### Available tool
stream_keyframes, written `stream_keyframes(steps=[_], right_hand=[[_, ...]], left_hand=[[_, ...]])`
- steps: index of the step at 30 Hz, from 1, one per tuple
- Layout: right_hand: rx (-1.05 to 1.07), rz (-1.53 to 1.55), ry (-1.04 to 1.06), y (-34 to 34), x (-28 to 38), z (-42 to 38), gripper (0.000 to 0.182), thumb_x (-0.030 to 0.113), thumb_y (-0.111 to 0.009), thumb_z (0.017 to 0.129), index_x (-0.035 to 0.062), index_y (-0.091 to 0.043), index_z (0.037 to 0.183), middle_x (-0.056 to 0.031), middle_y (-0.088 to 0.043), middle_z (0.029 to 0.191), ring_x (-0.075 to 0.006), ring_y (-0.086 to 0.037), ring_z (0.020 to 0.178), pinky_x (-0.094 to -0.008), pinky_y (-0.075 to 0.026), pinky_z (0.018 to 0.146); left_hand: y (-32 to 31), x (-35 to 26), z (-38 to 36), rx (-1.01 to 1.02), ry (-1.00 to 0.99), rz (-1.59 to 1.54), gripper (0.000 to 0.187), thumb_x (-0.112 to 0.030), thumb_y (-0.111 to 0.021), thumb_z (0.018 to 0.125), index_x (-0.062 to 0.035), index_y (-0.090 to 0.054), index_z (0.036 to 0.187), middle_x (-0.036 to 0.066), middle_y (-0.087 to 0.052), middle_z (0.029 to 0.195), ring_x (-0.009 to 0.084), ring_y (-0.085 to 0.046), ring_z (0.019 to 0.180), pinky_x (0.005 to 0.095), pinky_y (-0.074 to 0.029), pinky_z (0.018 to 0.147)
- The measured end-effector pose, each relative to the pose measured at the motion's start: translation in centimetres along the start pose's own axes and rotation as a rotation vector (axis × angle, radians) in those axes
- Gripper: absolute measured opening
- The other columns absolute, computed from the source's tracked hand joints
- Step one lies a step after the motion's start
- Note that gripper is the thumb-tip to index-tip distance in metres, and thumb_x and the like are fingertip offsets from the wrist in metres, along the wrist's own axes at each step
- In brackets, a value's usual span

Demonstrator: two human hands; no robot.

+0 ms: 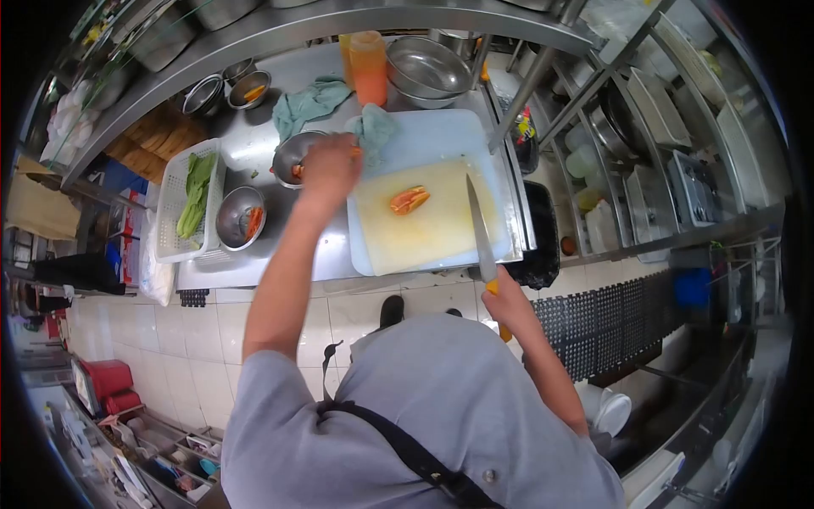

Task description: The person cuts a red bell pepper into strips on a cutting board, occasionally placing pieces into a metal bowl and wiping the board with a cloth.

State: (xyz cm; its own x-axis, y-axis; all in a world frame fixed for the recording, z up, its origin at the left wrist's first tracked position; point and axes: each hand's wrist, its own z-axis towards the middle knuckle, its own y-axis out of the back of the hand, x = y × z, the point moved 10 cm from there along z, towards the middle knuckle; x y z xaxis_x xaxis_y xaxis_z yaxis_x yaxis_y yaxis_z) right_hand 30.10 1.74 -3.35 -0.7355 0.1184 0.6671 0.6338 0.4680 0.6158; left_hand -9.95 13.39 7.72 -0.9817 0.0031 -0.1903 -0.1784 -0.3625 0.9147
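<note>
A worker's right hand (510, 304) is closed around the yellow handle of a long knife (481, 229) at the near edge of a steel counter (332, 250), the blade pointing away across the right side of a yellowish cutting board (381, 246). Just outside the counter's right end is a bin lined in black (540, 242). A reddish-orange piece of food (409, 200) lies on the board, left of the blade; beneath, a larger pale blue board (462, 127) extends past the far edge. To the left, a steel bowl (227, 219) of orange-red strips sits beside a white basket (166, 216) holding green leafy stalks (197, 195). The left hand (329, 170) hovers over a second bowl (291, 151), hiding part of it; orange shows at the fingertips, but whether its grip is wide or holding cannot be told. Beyond, a crumpled green cloth (373, 127) overlaps the blue board's corner, near another cloth (314, 106), an orange-filled bottle (370, 68) and large stacked bowls (428, 66). A metal shelf (365, 17) crosses above the far side.
</note>
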Motion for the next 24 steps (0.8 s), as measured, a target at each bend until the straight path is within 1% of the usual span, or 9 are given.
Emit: stream_keyframes(steps=[1,3,4,6,12,15,16,18,24], right_hand=[[-0.008,0.0,-0.005,-0.1,-0.6,0.1,0.037,0.013,-0.063,0.09,-0.0033,-0.055,0.122,-0.0365,-0.07,0.107,-0.0552,-0.067,0.109,-0.0556,-0.053,0.095],[-0.059,-0.083,0.096,-0.4,-1.0,0.7,0.034,0.01,-0.062,0.092,-0.0026,-0.055,0.123,-0.0277,-0.069,0.096,-0.0402,-0.073,0.085,-0.0466,-0.058,0.078],[-0.063,-0.085,0.092,-0.2,-0.7,0.7,0.034,0.01,-0.062,0.092,-0.0026,-0.055,0.123,-0.0277,-0.069,0.096,-0.0402,-0.073,0.085,-0.0466,-0.058,0.078],[-0.008,-0.009,0.044,-0.4,-0.5,0.5,0.034,0.01,-0.063,0.092,-0.0028,-0.055,0.123,-0.026,-0.068,0.094,-0.0386,-0.072,0.08,-0.0462,-0.058,0.076],[0.011,0.069,-0.036,0.1,-0.1,0.3,0.04,0.011,-0.063,0.092,-0.0033,-0.055,0.129,-0.0261,-0.068,0.094,-0.0399,-0.071,0.085,-0.047,-0.057,0.082],[-0.115,0.028,0.191,1.3,1.4,-0.4,0.044,0.013,-0.063,0.093,-0.0038,-0.055,0.132,-0.0304,-0.068,0.097,-0.047,-0.07,0.088,-0.0502,-0.057,0.086],[-0.112,-0.007,0.105,1.9,2.2,-1.3,0.041,0.014,-0.063,0.094,-0.0038,-0.053,0.13,-0.0341,-0.069,0.102,-0.0531,-0.069,0.095,-0.0538,-0.055,0.089],[-0.108,-0.076,0.041,2.2,2.7,-2.1,0.038,0.014,-0.063,0.094,-0.004,-0.052,0.127,-0.0346,-0.07,0.102,-0.0535,-0.069,0.097,-0.0553,-0.055,0.088],[-0.045,-0.32,0.055,1.6,3.4,-2.1,0.042,0.007,-0.06,0.092,-0.006,-0.05,0.131,-0.0319,-0.072,0.099,-0.0514,-0.071,0.094,-0.0602,-0.056,0.084]], left_hand=[[1.0,0.2,0.2,-0.002,-0.007,-0.006,0.029,-0.015,-0.068,0.089,-0.0081,-0.072,0.116,0.013,-0.073,0.108,0.0357,-0.066,0.111,0.0528,-0.049,0.098],[2.1,0.0,0.2,0.043,-0.039,0.097,0.037,-0.014,-0.065,0.092,-0.0093,-0.072,0.128,0.016,-0.071,0.126,0.0374,-0.063,0.124,0.0552,-0.048,0.107],[1.1,-0.1,-0.3,0.043,-0.042,0.093,0.037,-0.014,-0.065,0.092,-0.0093,-0.072,0.128,0.016,-0.071,0.126,0.0374,-0.063,0.124,0.0552,-0.048,0.107],[-2.8,-5.5,-3.6,0.206,-0.545,0.096,0.041,-0.011,-0.06,0.097,-0.0098,-0.07,0.136,0.018,-0.065,0.144,0.0388,-0.058,0.137,0.054,-0.043,0.119],[-5.8,-11.2,-4.6,0.195,-0.849,0.001,0.031,-0.014,-0.062,0.097,-0.0103,-0.077,0.124,0.013,-0.061,0.148,0.0362,-0.056,0.139,0.0532,-0.041,0.122],[-5.9,-13.5,-4.3,0.261,-0.789,-0.149,0.023,-0.019,-0.068,0.097,-0.0085,-0.077,0.115,0.013,-0.063,0.135,0.0347,-0.059,0.13,0.0527,-0.046,0.116],[-6.8,-14.3,-4.7,0.265,-0.807,-0.161,0.023,-0.019,-0.068,0.097,-0.0085,-0.077,0.115,0.013,-0.063,0.135,0.0347,-0.059,0.13,0.0527,-0.046,0.116],[-8.0,-13.9,-4.1,0.311,-0.569,-0.359,0.022,-0.024,-0.072,0.098,-0.0065,-0.076,0.11,0.013,-0.062,0.122,0.0341,-0.06,0.12,0.0502,-0.051,0.107],[-8.7,-14.6,-4.5,0.322,-0.379,-0.351,0.024,-0.026,-0.073,0.099,-0.0064,-0.074,0.113,0.012,-0.059,0.119,0.0337,-0.061,0.117,0.0471,-0.056,0.1]])
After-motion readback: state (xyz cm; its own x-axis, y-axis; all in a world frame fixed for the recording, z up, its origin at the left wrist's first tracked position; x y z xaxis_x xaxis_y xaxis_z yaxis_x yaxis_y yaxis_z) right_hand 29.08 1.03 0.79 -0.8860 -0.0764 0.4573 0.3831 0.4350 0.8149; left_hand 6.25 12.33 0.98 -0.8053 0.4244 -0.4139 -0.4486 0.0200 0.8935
